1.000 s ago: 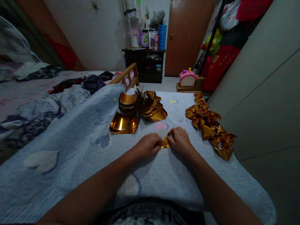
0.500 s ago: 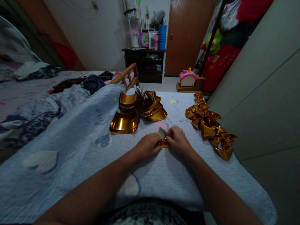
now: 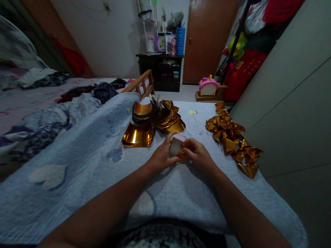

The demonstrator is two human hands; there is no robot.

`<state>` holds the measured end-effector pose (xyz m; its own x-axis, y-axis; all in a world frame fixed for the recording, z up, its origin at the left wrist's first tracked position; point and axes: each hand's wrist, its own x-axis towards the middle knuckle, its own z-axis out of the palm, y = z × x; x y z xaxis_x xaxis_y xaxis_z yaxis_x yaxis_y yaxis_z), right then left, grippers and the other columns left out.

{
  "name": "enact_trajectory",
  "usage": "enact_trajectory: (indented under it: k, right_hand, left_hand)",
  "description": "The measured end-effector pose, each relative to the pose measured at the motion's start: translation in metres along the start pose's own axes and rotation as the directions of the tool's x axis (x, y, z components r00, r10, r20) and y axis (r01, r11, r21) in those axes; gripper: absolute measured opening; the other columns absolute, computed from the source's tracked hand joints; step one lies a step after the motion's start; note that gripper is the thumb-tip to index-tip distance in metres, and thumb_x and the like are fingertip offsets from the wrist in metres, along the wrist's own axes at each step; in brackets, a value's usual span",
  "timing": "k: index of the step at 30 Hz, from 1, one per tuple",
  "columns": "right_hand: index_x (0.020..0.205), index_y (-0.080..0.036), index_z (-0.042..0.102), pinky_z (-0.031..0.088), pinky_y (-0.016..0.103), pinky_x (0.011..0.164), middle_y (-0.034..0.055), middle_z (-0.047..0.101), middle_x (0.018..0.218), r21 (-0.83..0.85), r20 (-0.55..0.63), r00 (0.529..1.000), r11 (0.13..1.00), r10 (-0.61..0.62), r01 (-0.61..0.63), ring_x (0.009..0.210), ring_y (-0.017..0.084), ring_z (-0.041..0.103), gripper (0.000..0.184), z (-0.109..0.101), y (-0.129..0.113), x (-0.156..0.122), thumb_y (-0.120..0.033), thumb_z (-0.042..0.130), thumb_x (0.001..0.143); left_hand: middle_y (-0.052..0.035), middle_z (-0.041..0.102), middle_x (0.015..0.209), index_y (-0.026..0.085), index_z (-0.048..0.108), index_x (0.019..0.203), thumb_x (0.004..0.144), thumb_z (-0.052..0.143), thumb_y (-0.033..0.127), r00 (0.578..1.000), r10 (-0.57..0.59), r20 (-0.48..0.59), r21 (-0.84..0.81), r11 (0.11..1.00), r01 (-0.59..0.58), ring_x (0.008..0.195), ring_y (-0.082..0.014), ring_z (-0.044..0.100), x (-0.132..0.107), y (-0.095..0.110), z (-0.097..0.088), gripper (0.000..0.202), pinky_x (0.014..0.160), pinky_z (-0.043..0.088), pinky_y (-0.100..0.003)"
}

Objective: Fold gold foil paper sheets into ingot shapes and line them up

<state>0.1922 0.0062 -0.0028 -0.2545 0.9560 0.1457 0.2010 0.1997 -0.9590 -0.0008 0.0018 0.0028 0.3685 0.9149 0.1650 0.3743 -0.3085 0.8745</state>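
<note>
Between my two hands is a sheet of gold foil paper (image 3: 175,147), partly folded, its dull pale back facing up on the left and shiny gold showing low on the right. My left hand (image 3: 162,153) has its thumb and fingers spread around the sheet's left side, holding it by the edges. The fingers of my right hand (image 3: 197,153) pinch its right edge. Ahead and to the left lie fanned stacks of flat gold foil sheets (image 3: 138,134). Off to the right runs a row of folded gold foil pieces (image 3: 227,132).
A light blue quilted cover (image 3: 111,186) lies under everything and rises on the left. Beyond it is a wooden rail (image 3: 137,82). A pink toy (image 3: 208,86) stands past the far edge. A pale cabinet (image 3: 297,103) borders the right side.
My left hand has opened wider and shifted up along the sheet, so more of its pale back shows. The right hand stays at the right edge, still pinching.
</note>
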Motion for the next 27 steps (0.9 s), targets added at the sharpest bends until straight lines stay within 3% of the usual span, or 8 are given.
enact_trajectory:
  k: [4, 10, 13, 16, 21, 27]
  right_hand:
    - [0.089, -0.022, 0.059, 0.045, 0.029, 0.067, -0.0007, 0.061, 0.079, 0.162, 0.024, 0.999, 0.986, 0.042, -0.046, 0.072, 0.015, 0.057, 0.017, 0.0, -0.003, -0.001, -0.035, 0.066, 0.08]
    - [0.101, -0.02, 0.06, 0.045, 0.025, 0.059, 0.0016, 0.066, 0.087, 0.278, 0.204, 0.974, 0.948, 0.102, -0.157, 0.068, 0.013, 0.058, 0.029, 0.001, -0.006, -0.004, -0.035, 0.072, 0.079]
    - [0.097, -0.019, 0.063, 0.047, 0.026, 0.061, 0.0019, 0.065, 0.085, 0.291, 0.237, 0.964, 0.938, 0.118, -0.186, 0.069, 0.013, 0.059, 0.026, 0.003, -0.006, -0.004, -0.036, 0.072, 0.079]
    - [0.092, -0.02, 0.062, 0.05, 0.027, 0.062, 0.0018, 0.066, 0.083, 0.326, 0.208, 0.969, 0.924, 0.134, -0.198, 0.071, 0.015, 0.061, 0.024, 0.004, -0.007, -0.003, -0.038, 0.072, 0.08]
    - [0.084, -0.021, 0.058, 0.044, 0.025, 0.057, -0.0033, 0.06, 0.069, 0.361, 0.106, 0.985, 0.918, 0.132, -0.162, 0.059, 0.011, 0.053, 0.018, -0.001, -0.012, -0.003, -0.033, 0.069, 0.078]
    - [0.089, -0.02, 0.06, 0.039, 0.024, 0.056, -0.0016, 0.06, 0.078, 0.167, 0.074, 0.989, 0.976, 0.132, -0.143, 0.064, 0.012, 0.052, 0.013, -0.005, -0.012, -0.003, -0.029, 0.059, 0.079]
  left_hand:
    - [-0.0026, 0.069, 0.099, 0.026, 0.024, 0.151, 0.072, 0.078, 0.018, 0.987, -0.149, 0.063, -0.329, 0.931, 0.161, 0.078, -0.0172, 0.067, 0.001, 0.001, 0.0, 0.096, 0.071, 0.052, -0.028]
    - [-0.0059, 0.072, 0.1, 0.022, 0.04, 0.137, 0.068, 0.088, 0.026, 0.976, -0.214, -0.036, -0.633, 0.761, 0.143, 0.08, -0.0186, 0.071, 0.004, 0.006, 0.001, 0.084, 0.071, 0.054, -0.027]
    - [-0.0062, 0.073, 0.099, 0.018, 0.056, 0.119, 0.067, 0.089, 0.027, 0.977, -0.197, -0.078, -0.677, 0.73, 0.093, 0.08, -0.0178, 0.07, 0.005, 0.008, 0.004, 0.062, 0.073, 0.054, -0.026]
    - [-0.0071, 0.074, 0.093, 0.014, 0.065, 0.106, 0.065, 0.09, 0.029, 0.979, -0.201, -0.047, -0.68, 0.724, 0.116, 0.078, -0.0186, 0.07, 0.004, 0.009, 0.006, 0.05, 0.074, 0.054, -0.028]
    - [-0.0083, 0.075, 0.096, 0.014, 0.068, 0.109, 0.066, 0.089, 0.034, 0.975, -0.222, -0.004, -0.674, 0.721, 0.162, 0.081, -0.0203, 0.07, 0.002, 0.012, 0.002, 0.052, 0.075, 0.054, -0.03]
    - [-0.0045, 0.071, 0.094, 0.018, 0.067, 0.103, 0.076, 0.077, 0.046, 0.952, -0.298, -0.072, -0.654, 0.734, 0.18, 0.076, -0.0156, 0.064, 0.006, 0.009, -0.005, 0.041, 0.068, 0.048, -0.025]
